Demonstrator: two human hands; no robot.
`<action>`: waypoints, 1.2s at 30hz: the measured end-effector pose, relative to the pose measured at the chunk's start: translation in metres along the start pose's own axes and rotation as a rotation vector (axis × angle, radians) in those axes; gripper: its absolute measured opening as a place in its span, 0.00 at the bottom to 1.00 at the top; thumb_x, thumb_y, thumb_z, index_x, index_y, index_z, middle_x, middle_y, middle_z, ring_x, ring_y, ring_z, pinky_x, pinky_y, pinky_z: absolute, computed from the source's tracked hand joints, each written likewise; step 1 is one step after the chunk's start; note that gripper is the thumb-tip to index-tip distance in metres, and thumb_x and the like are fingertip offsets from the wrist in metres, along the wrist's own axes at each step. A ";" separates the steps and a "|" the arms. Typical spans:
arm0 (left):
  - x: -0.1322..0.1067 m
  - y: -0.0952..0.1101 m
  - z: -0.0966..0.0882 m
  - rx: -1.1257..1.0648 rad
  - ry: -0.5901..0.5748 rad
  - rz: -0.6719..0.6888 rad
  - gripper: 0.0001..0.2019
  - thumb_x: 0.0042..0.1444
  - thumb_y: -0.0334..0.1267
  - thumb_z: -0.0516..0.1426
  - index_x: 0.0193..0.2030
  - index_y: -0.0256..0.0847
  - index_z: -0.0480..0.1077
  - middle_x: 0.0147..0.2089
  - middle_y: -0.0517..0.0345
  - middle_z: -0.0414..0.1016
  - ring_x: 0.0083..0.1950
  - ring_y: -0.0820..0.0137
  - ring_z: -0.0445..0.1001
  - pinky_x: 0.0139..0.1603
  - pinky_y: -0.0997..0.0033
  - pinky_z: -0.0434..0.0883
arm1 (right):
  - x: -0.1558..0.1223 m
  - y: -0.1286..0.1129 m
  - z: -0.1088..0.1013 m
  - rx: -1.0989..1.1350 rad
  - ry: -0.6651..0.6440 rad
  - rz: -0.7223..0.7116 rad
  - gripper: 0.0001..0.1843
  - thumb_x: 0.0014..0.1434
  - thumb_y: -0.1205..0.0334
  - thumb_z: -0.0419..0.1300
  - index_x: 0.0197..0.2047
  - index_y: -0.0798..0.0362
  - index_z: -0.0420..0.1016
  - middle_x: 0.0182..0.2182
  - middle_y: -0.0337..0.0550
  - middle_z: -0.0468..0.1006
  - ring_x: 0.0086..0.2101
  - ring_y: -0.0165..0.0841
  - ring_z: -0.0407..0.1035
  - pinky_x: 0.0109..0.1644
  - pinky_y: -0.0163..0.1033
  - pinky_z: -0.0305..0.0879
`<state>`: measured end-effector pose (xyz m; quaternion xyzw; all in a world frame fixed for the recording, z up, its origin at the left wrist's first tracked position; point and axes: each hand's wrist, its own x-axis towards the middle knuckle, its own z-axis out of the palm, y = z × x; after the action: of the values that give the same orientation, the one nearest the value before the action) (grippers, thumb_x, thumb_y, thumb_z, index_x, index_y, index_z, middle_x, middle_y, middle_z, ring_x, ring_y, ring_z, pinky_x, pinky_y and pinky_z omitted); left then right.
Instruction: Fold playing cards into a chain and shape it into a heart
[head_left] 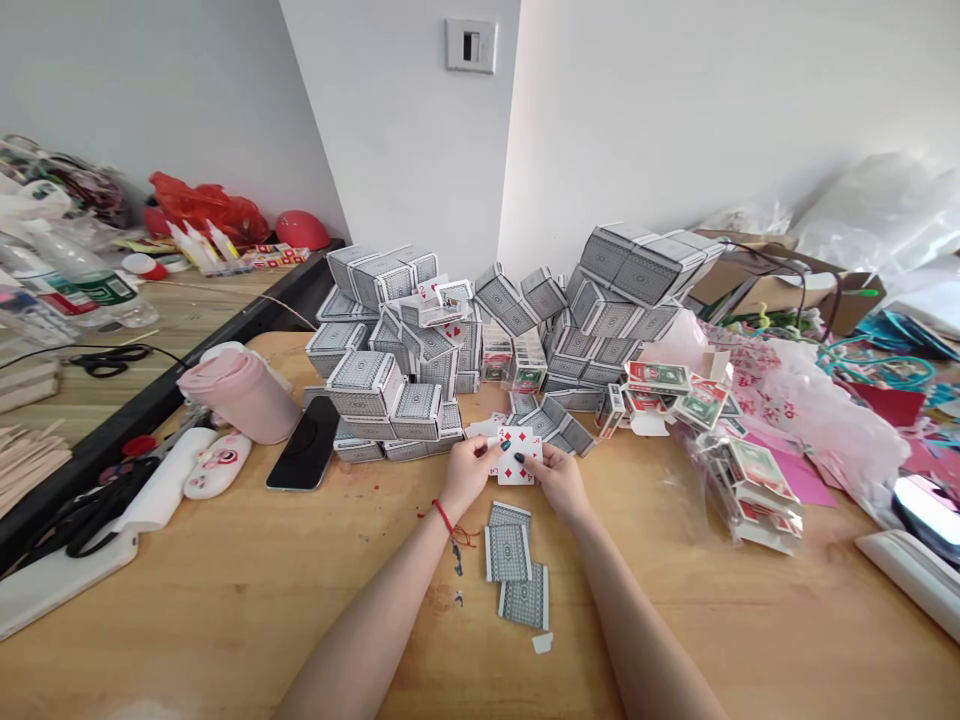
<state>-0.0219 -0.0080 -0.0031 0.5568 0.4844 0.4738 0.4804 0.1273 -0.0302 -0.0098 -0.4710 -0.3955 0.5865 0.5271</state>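
Both hands pinch playing cards (517,462) near the middle of the table, with red diamonds facing me. My left hand (468,470) grips their left edge, thumb on the front. From the other side my right hand (561,478) grips the right edge, its thumb also on the face. Below the hands lie several folded cards (508,553), patterned backs up, partly overlapping. Just behind the hands are more loose folded cards (555,424). Farther back rise two stacks of boxes folded from cards, a left stack (365,385) and a right stack (611,300).
A black phone (302,445) and a pink cup (240,392) stand left of the left stack. On the right are opened card packs (757,480) and a plastic bag (806,390). Black scissors (112,495) lie at the left edge. A paper scrap (542,643) lies in front.
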 end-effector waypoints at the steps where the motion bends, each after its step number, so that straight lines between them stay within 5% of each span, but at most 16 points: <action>1: 0.000 0.000 0.000 -0.002 -0.003 -0.005 0.14 0.44 0.44 0.58 0.17 0.36 0.65 0.17 0.64 0.58 0.22 0.77 0.54 0.23 0.76 0.51 | 0.000 0.000 0.000 0.006 -0.007 0.002 0.15 0.41 0.55 0.66 0.32 0.54 0.74 0.27 0.41 0.79 0.25 0.33 0.71 0.32 0.38 0.67; 13: 0.000 0.006 -0.004 -0.139 -0.080 -0.099 0.17 0.45 0.44 0.58 0.15 0.36 0.60 0.17 0.66 0.55 0.21 0.78 0.53 0.23 0.76 0.51 | 0.000 0.000 -0.003 0.085 -0.025 0.031 0.17 0.39 0.56 0.67 0.33 0.55 0.74 0.29 0.43 0.79 0.26 0.35 0.72 0.33 0.40 0.68; 18: -0.001 0.007 -0.012 -0.413 -0.268 -0.212 0.11 0.46 0.42 0.57 0.24 0.35 0.69 0.23 0.62 0.65 0.25 0.76 0.60 0.27 0.75 0.58 | 0.000 -0.002 -0.005 0.171 -0.050 0.048 0.16 0.40 0.58 0.68 0.34 0.54 0.75 0.29 0.42 0.79 0.27 0.34 0.72 0.33 0.39 0.68; 23: 0.001 0.005 -0.015 -0.562 -0.315 -0.295 0.07 0.42 0.37 0.60 0.26 0.34 0.72 0.28 0.58 0.70 0.30 0.74 0.65 0.36 0.72 0.62 | -0.003 -0.007 -0.005 0.171 -0.090 0.038 0.16 0.40 0.59 0.68 0.35 0.54 0.75 0.29 0.42 0.79 0.27 0.33 0.72 0.32 0.38 0.67; 30: 0.000 0.007 -0.017 -0.567 -0.400 -0.334 0.11 0.42 0.39 0.62 0.31 0.34 0.74 0.30 0.56 0.72 0.34 0.72 0.68 0.42 0.69 0.63 | -0.005 -0.008 -0.006 0.081 -0.074 0.010 0.18 0.41 0.57 0.67 0.36 0.56 0.74 0.28 0.43 0.79 0.26 0.33 0.71 0.29 0.36 0.65; 36: 0.001 0.002 -0.017 -0.448 -0.391 -0.315 0.13 0.42 0.43 0.62 0.31 0.33 0.73 0.25 0.60 0.68 0.27 0.77 0.63 0.32 0.75 0.60 | -0.005 -0.007 -0.005 0.072 -0.041 -0.028 0.17 0.40 0.57 0.67 0.34 0.56 0.74 0.27 0.43 0.79 0.25 0.33 0.71 0.30 0.37 0.66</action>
<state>-0.0383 -0.0055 0.0006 0.4360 0.3472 0.3727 0.7419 0.1338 -0.0345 -0.0040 -0.4340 -0.3917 0.6023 0.5436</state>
